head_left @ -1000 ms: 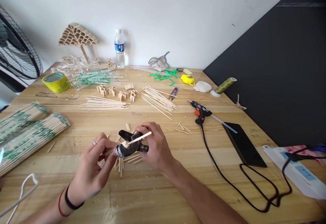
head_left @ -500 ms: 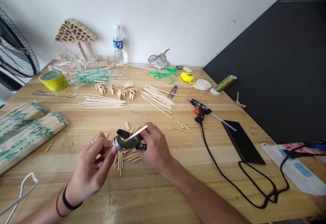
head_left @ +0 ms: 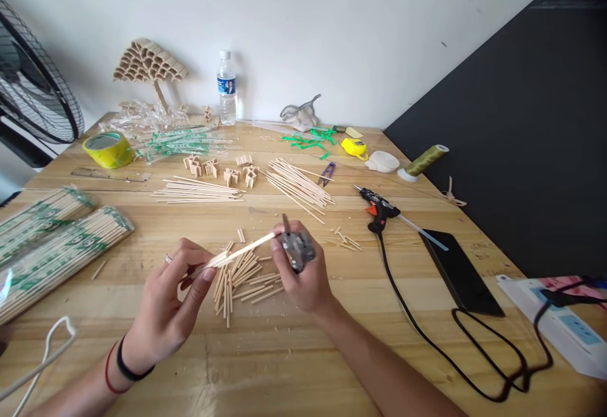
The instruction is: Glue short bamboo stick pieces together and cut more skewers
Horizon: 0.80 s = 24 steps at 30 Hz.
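My left hand (head_left: 165, 306) is closed, pinching several short wooden sticks (head_left: 219, 260) between thumb and fingers. My right hand (head_left: 310, 284) is wrapped round black and grey hand cutters (head_left: 298, 250), which are blurred. A longer wooden stick (head_left: 252, 246) is pinched by the thumb and fingers of that same hand. Its far end meets the short sticks at my left fingertips. Beneath and between both hands, a loose pile of short cut sticks (head_left: 232, 287) lies on the wooden table (head_left: 256, 366).
Long sticks (head_left: 298, 183) and small glued stick pieces (head_left: 231, 175) lie farther back. A glue gun (head_left: 377, 208) rests at right, its cord looping near a black tablet-like slab (head_left: 462, 271). Bagged sticks (head_left: 71, 253) are at left. A water bottle (head_left: 227, 91) stands by the wall.
The cutters have moved right, away from the sticks in my left hand, and turned in my right hand. The longer stick now reaches across to my left fingertips. The view has shifted slightly.
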{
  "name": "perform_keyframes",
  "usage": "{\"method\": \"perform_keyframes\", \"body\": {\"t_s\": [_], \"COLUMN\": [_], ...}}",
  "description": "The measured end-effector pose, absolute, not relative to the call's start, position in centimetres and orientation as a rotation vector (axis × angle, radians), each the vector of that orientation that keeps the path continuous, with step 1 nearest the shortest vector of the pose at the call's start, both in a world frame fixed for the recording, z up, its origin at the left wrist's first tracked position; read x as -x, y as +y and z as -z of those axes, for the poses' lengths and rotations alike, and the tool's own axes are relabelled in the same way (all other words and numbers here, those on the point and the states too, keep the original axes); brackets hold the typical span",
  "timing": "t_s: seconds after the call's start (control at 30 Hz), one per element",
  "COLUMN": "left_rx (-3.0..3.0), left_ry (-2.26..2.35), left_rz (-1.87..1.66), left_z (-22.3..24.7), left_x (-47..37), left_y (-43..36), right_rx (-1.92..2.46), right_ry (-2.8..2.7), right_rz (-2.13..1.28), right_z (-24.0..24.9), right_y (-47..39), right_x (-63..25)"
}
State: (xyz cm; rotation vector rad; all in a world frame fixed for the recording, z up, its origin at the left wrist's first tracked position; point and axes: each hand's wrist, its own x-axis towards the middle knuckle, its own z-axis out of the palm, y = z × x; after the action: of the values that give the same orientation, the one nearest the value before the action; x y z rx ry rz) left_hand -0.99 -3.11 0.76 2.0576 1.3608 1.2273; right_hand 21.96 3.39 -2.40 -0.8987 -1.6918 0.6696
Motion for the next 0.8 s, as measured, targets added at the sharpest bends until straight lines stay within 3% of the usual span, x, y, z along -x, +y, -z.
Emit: {"method": "perform_keyframes", "body": {"t_s": [0.33,0.8], "left_rx": [-2.270,-2.258], "left_ry": [1.160,1.058], "left_rz": [-1.148,-1.086], "left_z": [-0.3,-0.8], "left_x": [0.8,1.3], "left_y": [-2.8,-2.1], "right_rx": [0.828,0.694], "right_ry": [-1.415,-1.584], "right_rz": [-1.502,-1.531], "right_z": [1.1,0.6], "right_y": [2.3,2.6], "right_x": [-22.2,-22.4]}}
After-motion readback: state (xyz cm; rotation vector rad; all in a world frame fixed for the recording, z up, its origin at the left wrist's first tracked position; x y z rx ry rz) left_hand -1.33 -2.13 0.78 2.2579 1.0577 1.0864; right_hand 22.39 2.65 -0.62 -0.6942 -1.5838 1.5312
